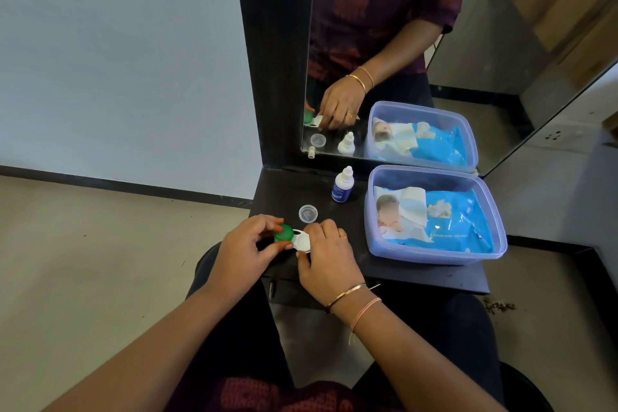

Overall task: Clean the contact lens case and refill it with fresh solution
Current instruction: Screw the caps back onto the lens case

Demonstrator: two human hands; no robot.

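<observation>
A white contact lens case (302,242) lies near the front left of the dark shelf (351,264). Its left well carries a green cap (283,233), and my left hand (249,242) grips that cap with thumb and fingertips. My right hand (329,252) holds the case's right side, where the well is uncovered. A loose clear cap (308,213) rests just behind the case. The small white solution bottle (341,185) with a blue label stands upright further back.
A translucent purple tub (434,256) holding a blue pack of baby wipes (444,222) fills the shelf's right half. A mirror (394,43) stands behind and repeats the scene. The shelf's front edge is at my knees; floor lies to the left.
</observation>
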